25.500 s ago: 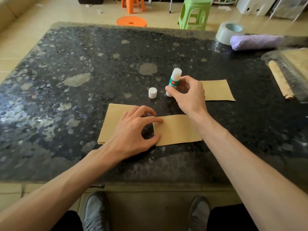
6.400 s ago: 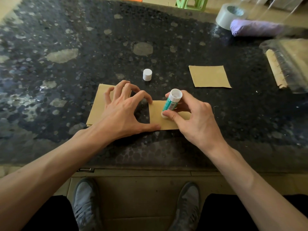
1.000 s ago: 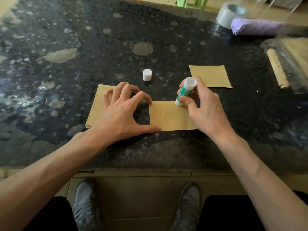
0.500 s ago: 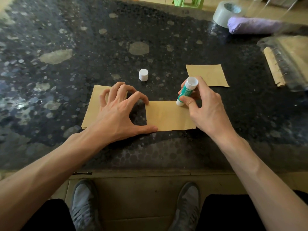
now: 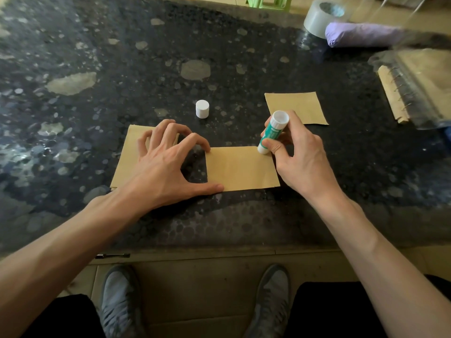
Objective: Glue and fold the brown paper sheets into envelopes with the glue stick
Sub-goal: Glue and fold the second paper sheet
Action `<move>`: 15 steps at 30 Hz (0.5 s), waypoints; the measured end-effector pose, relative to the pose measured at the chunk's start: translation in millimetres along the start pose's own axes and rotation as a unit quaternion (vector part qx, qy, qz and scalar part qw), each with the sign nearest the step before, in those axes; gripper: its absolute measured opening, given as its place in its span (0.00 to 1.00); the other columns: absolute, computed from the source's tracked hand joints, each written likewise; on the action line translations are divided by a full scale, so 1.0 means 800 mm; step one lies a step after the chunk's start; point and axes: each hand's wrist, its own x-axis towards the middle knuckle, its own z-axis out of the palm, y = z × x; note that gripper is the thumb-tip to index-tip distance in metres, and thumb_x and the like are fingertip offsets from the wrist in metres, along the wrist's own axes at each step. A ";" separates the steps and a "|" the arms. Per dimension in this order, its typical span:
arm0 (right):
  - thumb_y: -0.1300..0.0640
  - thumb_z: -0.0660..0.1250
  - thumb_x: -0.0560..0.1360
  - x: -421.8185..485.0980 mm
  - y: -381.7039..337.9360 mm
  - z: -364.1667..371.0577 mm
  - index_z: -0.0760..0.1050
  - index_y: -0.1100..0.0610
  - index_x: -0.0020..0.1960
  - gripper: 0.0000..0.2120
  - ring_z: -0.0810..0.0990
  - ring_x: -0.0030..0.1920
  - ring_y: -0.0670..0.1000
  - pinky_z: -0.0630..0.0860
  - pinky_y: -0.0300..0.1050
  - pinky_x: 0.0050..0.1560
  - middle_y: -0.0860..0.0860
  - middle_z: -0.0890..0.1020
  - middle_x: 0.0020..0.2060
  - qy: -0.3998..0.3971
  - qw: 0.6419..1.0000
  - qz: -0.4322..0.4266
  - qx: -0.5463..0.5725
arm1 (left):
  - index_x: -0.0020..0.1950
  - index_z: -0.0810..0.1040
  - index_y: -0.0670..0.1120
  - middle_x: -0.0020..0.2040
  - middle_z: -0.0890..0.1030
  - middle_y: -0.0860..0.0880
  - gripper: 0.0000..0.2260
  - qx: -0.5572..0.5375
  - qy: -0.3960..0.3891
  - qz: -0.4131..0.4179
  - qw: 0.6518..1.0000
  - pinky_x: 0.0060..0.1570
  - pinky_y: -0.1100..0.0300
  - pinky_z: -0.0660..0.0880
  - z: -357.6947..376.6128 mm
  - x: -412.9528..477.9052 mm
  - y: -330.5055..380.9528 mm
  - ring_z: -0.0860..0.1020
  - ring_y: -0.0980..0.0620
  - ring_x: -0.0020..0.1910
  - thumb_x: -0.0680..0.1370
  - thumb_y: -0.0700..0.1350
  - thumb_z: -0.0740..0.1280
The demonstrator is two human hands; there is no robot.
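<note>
Left hand [image 5: 161,164], fingers spread, pins the flat brown paper sheet [image 5: 240,168]; right hand [image 5: 297,157] pinches the green-and-white glue stick [image 5: 273,132] at the sheet's far right corner. Best: light, even strokes along the edge.

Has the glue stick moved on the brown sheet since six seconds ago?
Yes. The glue stick went right and away across the brown sheet, to its far right corner.

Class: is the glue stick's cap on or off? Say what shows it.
Off. The white cap stands by itself on the table, apart from the glue stick, which the right hand holds tip-down on the brown sheet.
</note>
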 end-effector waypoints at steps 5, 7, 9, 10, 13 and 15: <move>0.55 0.71 0.81 0.000 0.002 -0.001 0.73 0.57 0.67 0.17 0.83 0.56 0.47 0.74 0.35 0.55 0.49 0.85 0.56 -0.003 1.000 0.002 -0.009 | 0.64 0.72 0.64 0.66 0.66 0.56 0.37 0.001 -0.003 0.000 1.000 0.75 0.44 0.50 -0.001 0.000 -0.001 0.55 0.51 0.78 0.62 0.82 0.64; 0.55 0.71 0.81 -0.001 0.003 -0.002 0.73 0.57 0.67 0.17 0.83 0.56 0.47 0.74 0.35 0.54 0.49 0.85 0.55 -0.004 1.000 0.002 -0.010 | 0.63 0.72 0.64 0.66 0.65 0.56 0.36 0.000 -0.003 -0.001 1.000 0.75 0.44 0.50 -0.001 0.000 -0.001 0.55 0.51 0.78 0.62 0.82 0.64; 0.55 0.71 0.81 -0.002 0.005 -0.003 0.73 0.57 0.66 0.16 0.83 0.55 0.48 0.75 0.35 0.54 0.49 0.85 0.55 -0.003 1.000 -0.001 -0.011 | 0.63 0.72 0.64 0.66 0.65 0.56 0.37 -0.001 -0.005 -0.002 1.000 0.75 0.45 0.49 -0.001 0.000 0.000 0.55 0.51 0.78 0.62 0.82 0.64; 0.55 0.71 0.81 -0.003 0.005 -0.004 0.73 0.57 0.66 0.16 0.83 0.55 0.48 0.75 0.37 0.53 0.49 0.85 0.54 -0.001 1.000 -0.002 -0.014 | 0.64 0.72 0.64 0.66 0.65 0.56 0.37 -0.001 -0.006 -0.002 1.000 0.75 0.45 0.49 -0.001 0.000 0.000 0.55 0.51 0.78 0.62 0.82 0.63; 0.56 0.70 0.81 -0.004 0.008 -0.005 0.73 0.57 0.66 0.16 0.83 0.54 0.48 0.77 0.40 0.53 0.49 0.84 0.54 0.001 1.000 -0.008 -0.018 | 0.64 0.72 0.64 0.66 0.65 0.56 0.37 -0.002 -0.008 -0.002 1.000 0.75 0.45 0.49 -0.002 0.000 0.000 0.55 0.52 0.78 0.61 0.82 0.63; 0.55 0.70 0.81 -0.004 0.011 -0.005 0.72 0.58 0.66 0.15 0.82 0.52 0.46 0.76 0.38 0.51 0.49 0.84 0.53 0.003 1.000 -0.010 -0.019 | 0.64 0.72 0.64 0.66 0.65 0.56 0.37 -0.003 -0.006 -0.001 1.000 0.75 0.45 0.50 -0.002 0.000 0.000 0.55 0.51 0.77 0.61 0.82 0.63</move>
